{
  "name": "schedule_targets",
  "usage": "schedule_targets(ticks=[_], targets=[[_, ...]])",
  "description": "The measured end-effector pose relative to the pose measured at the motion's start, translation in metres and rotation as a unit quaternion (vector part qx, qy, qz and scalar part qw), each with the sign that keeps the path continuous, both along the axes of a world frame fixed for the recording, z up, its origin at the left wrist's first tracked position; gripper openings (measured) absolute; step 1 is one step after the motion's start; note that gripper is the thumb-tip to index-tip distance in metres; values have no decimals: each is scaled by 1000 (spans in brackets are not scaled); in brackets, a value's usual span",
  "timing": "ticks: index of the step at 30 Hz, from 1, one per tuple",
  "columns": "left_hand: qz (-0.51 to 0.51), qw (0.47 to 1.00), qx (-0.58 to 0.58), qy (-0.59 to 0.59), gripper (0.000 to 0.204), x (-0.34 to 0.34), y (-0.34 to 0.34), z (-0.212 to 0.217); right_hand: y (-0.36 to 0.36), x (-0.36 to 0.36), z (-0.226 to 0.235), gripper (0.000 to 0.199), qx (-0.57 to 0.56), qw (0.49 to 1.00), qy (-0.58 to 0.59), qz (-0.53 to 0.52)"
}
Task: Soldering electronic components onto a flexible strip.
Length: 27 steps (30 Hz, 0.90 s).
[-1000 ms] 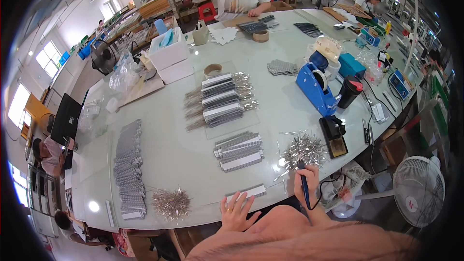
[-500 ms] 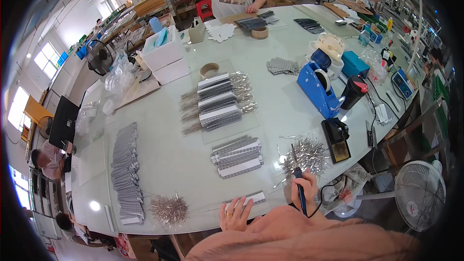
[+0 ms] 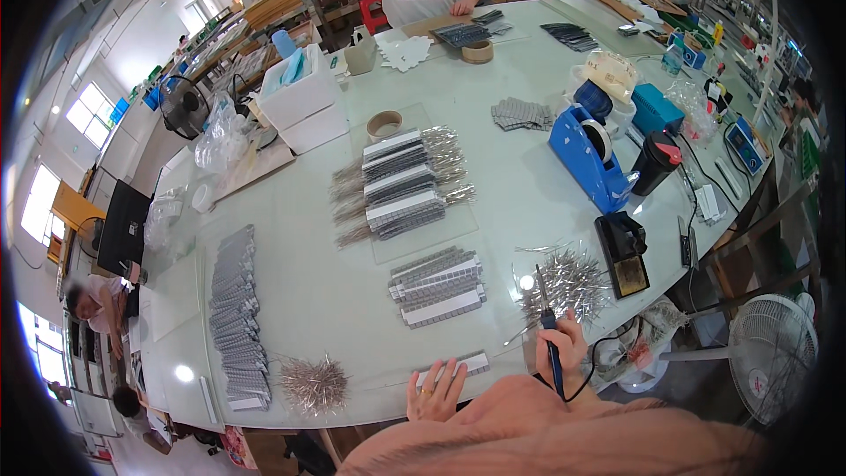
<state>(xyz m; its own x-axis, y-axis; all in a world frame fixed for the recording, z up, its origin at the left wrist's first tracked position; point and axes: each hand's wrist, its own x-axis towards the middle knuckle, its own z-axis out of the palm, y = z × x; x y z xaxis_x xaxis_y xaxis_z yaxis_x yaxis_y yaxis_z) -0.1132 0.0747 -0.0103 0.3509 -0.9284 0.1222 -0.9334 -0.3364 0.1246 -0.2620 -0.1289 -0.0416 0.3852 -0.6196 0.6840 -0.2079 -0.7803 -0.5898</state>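
Head view: I saw left hand (image 3: 434, 395), fingers spread, laid over segmented grey-white strip (image 3: 477, 363) near front edge of counter (image 3: 339, 313). Right hand (image 3: 568, 351) pinched soldering iron (image 3: 549, 323), tip at left part of silvery wire-lead pile (image 3: 579, 280); black soldering-iron stand (image 3: 622, 251) stood just beside.

Shows a slim soldering iron (image 3: 553, 361), dark blue at the handle, held with metal tip forward; left of the iron, a grey-and-white strip (image 3: 476, 363), flat, partly covered.

Bright windows (image 3: 91, 110), tabletop (image 3: 308, 291) glare — curved edges, black corners
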Motion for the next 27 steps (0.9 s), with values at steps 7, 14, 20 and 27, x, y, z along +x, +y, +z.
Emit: schedule_targets(ticks=[7,14,20,27], targets=[[-1,1000,-9,19,58,2,-5,12,-1,3,-1,18,-14,1000,-6,1],[-11,999,-42,-16,64,-2,1,-4,1,-1,-3,19,-34,999,-18,8],[-24,994,-108,-22,68,-4,7,-24,10,-3,-4,17,-15,999,-32,-16],[-30,992,-123,14,64,7,6,-17,5,0,3,14,-61,997,1,42]])
